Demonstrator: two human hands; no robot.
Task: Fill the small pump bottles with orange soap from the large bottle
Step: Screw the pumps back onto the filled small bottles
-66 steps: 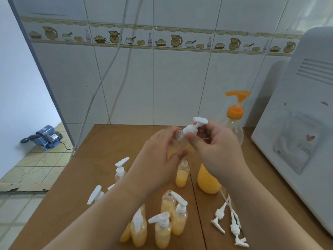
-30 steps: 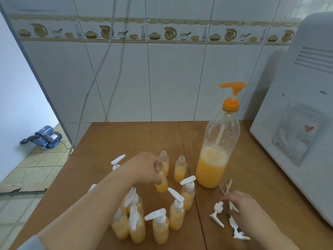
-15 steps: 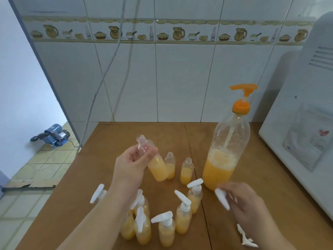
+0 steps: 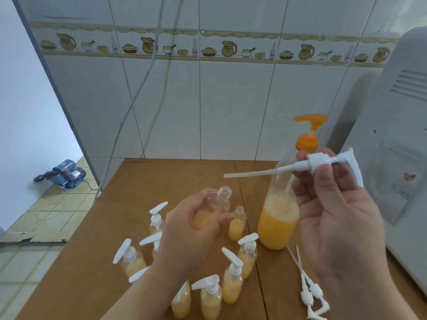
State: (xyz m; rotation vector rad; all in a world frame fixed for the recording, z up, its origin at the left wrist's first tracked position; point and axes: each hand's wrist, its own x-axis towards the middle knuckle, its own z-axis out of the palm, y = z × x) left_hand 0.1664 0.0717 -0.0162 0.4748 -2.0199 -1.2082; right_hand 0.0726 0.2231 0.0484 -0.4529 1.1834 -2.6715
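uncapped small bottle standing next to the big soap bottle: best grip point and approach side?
Grip the uncapped small bottle around its body, just below the shoulder, thumb and fingers on opposite sides. It stands upright and round, so a side wrap should hold it steady. Probably come from above and the near-left: the large bottle stands close on its right, and capped bottles crowd the near side. Keep off the open neck.

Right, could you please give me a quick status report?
Left hand holds uncapped small bottle. Right hand pinches white pump, tube aimed at neck. Nothing between.
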